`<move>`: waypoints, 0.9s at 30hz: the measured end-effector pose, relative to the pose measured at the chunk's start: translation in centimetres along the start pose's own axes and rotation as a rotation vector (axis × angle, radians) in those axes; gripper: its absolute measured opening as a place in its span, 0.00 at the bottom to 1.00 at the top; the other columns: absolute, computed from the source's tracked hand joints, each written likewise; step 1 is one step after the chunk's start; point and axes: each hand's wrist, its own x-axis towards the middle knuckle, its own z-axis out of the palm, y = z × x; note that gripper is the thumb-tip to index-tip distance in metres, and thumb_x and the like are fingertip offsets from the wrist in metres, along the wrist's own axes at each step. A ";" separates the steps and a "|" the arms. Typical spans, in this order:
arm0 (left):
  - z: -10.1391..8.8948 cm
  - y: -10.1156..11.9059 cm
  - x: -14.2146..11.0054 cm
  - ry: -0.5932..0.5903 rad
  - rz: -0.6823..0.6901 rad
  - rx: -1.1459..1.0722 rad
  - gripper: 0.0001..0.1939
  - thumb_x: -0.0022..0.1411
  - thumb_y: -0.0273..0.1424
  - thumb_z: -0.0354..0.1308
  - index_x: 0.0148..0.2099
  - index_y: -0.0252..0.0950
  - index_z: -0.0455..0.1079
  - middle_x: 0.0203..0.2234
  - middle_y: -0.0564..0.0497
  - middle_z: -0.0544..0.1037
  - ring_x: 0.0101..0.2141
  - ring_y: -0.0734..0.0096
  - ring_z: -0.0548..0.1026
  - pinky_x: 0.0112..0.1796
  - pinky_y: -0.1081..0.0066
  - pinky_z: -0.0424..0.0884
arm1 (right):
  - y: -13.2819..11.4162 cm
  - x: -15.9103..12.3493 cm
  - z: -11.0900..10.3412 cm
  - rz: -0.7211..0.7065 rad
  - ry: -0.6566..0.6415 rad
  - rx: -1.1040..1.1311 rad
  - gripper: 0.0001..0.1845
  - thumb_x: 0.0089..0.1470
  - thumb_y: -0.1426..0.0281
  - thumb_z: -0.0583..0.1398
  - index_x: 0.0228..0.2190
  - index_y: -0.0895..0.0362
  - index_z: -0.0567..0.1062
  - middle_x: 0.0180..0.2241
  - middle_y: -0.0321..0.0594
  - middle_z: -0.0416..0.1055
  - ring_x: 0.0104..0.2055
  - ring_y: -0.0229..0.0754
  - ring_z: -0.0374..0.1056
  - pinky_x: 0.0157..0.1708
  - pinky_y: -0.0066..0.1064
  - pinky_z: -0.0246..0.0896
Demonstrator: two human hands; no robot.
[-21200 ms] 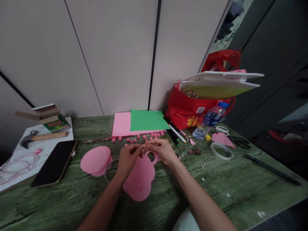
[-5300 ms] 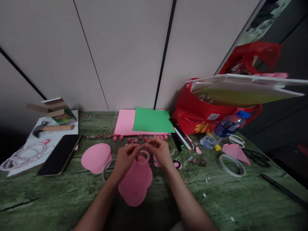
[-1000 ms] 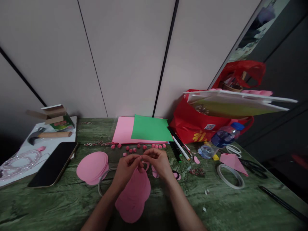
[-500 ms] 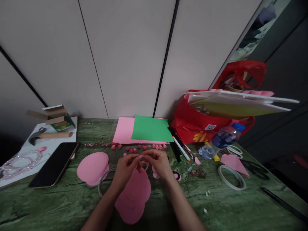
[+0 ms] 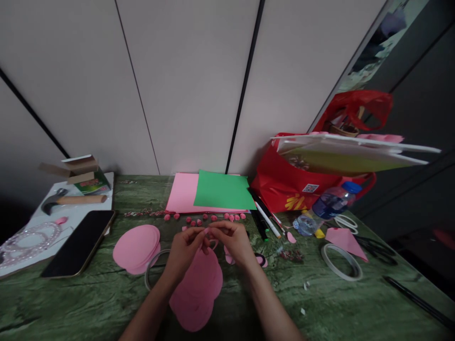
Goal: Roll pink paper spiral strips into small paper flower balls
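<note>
Green wood-grain tabletop (image 5: 106, 312) fills the bottom of my remote view, against pale panels (image 5: 188, 85). Above the far end of the overlapping pink cutouts (image 5: 197, 293), I see a small pink piece (image 5: 207, 231) at the meeting fingertips of both hands. On my feed the left hand (image 5: 185, 251) is pinched narrow on it, and the right hand (image 5: 232, 239) closes thumb and finger on it opposite; fingers cover its shape, so I cannot tell it. Just left of the cutouts I find a tape ring (image 5: 147, 277), partly behind the forearm, then a stack of pink ovals (image 5: 137, 246). Beyond the cutouts lie small pink balls (image 5: 193, 222) and a green sheet (image 5: 223, 189). Farther left of them rests a black phone (image 5: 80, 241); well to their right I make out a white tape roll (image 5: 334, 270) and a red bag (image 5: 273, 180).
</note>
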 end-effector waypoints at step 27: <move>0.0 -0.1 0.0 -0.002 -0.050 -0.053 0.10 0.53 0.35 0.57 0.30 0.32 0.69 0.17 0.54 0.73 0.18 0.74 0.70 0.24 0.74 0.65 | -0.2 0.0 -0.1 -0.021 0.026 -0.026 0.08 0.34 0.69 0.67 0.23 0.57 0.79 0.22 0.38 0.76 0.23 0.38 0.69 0.26 0.28 0.64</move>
